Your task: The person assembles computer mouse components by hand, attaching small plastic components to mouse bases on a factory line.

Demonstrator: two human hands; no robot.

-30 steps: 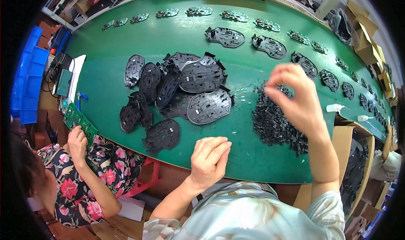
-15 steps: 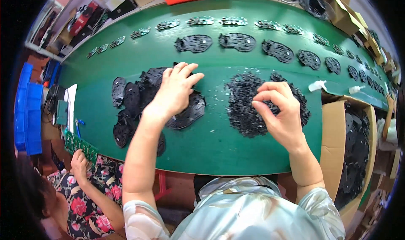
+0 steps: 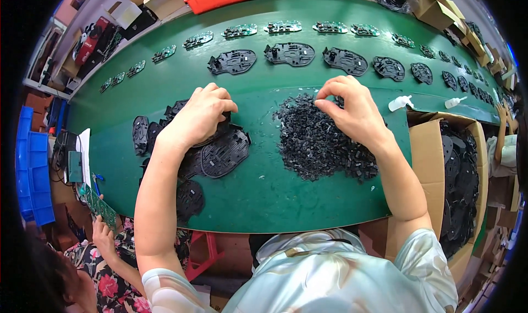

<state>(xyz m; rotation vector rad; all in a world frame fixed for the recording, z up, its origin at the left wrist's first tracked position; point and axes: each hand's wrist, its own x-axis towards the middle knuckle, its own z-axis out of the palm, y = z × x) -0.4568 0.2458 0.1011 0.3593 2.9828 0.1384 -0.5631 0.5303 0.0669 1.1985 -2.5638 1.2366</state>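
Observation:
My left hand [image 3: 204,115] is over a pile of black plastic shells [image 3: 224,152], at the left of the green table. Its fingers curl down, closed around the edge of a dark shell that the hand partly hides. Over the far edge of a heap of small black plastic parts [image 3: 311,142] is my right hand [image 3: 355,108]. Thumb and forefinger are pinched together there; anything between the tips is too small to make out. Behind the hands stands a row of black shells [image 3: 289,54], their ribbed insides facing up.
Green circuit boards [image 3: 283,27] line the far side of the table [image 3: 308,208]. Two white bottles [image 3: 400,103] lie right of the heap. A cardboard box [image 3: 428,164] of black shells stands at right. At lower left, a co-worker's hand [image 3: 103,237] holds a circuit board [image 3: 100,208].
My left hand's spread fingers have curled down onto the shells. My right hand, still pinched, has moved toward the far edge of the heap. The whole view has shifted slightly.

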